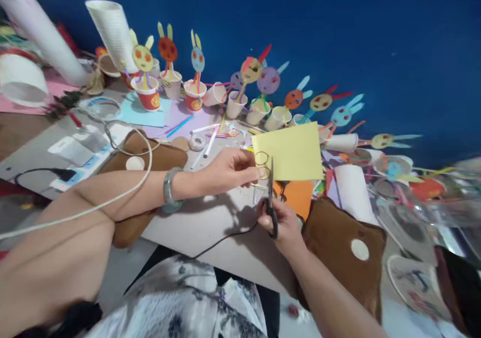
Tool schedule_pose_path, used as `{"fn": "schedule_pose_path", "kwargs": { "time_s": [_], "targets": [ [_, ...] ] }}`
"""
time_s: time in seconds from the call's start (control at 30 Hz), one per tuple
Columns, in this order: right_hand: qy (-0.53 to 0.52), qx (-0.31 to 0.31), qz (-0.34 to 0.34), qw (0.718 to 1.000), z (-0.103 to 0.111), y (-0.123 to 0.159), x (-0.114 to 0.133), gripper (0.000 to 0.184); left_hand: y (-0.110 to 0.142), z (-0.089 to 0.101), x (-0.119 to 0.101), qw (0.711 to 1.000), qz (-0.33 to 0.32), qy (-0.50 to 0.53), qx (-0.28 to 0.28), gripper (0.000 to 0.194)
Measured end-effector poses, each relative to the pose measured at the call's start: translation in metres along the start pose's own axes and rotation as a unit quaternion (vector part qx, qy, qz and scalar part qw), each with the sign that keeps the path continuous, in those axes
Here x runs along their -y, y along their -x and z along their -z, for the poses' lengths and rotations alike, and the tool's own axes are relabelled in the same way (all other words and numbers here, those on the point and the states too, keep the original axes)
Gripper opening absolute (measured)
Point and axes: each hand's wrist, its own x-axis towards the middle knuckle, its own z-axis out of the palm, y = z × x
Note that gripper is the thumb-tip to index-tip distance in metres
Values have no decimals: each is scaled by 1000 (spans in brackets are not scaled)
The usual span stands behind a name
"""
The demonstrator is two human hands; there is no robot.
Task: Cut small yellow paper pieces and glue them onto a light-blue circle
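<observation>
Left fingers (251,173) pinched on lower left corner of yellow paper (291,151), thumb on top, holding sheet up off table (210,225). Pencilled circles visible on paper right at that pinch. Left hand (229,170) reaching in from left, bangle (170,188) on wrist. Right fingers (267,216) curled tight through scissors (271,202) handles, just below paper; blades pointing up, tip touching paper's lower edge beside the circles, nearly closed as far as can be told. Right hand (282,225) below paper, over table's near edge. Orange paper (298,195) lying flat directly under yellow paper. Brown cushion (343,255) right of and below paper, white dot on it; second brown cushion (150,160) left of paper, under left forearm. White cable (124,190) looping across left arm, well left of paper. Row of paper cups (195,95) with coloured bunny-face sticks behind paper, against blue wall (338,27). Markers and tape roll (197,141) left of and behind paper. Tall white cup stack (112,32) far left behind.
</observation>
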Motion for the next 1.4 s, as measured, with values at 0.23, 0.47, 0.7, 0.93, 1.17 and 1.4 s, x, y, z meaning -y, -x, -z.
{"fn": "schedule_pose_path", "kwargs": {
  "time_s": [0.23,0.47,0.7,0.93,1.17,1.4],
  "targets": [
    [-12,31,-16,999,-1,2,-3,62,1,-4,3,1000,22,-9,-4,27],
    [-29,32,-15,999,-1,2,-2,60,4,-7,0,999,29,-10,9,27],
    [-29,31,-10,999,-1,1,-2,59,5,-6,-2,999,35,-32,1,24],
    [-24,26,-5,999,-1,2,-2,61,5,-6,-1,998,38,-43,4,24],
    [-19,30,-12,999,0,2,1,62,5,-6,-3,998,43,-40,0,21],
    [-11,25,-20,999,1,1,-1,63,5,-6,-5,998,47,-34,-1,22]
  ]
}}
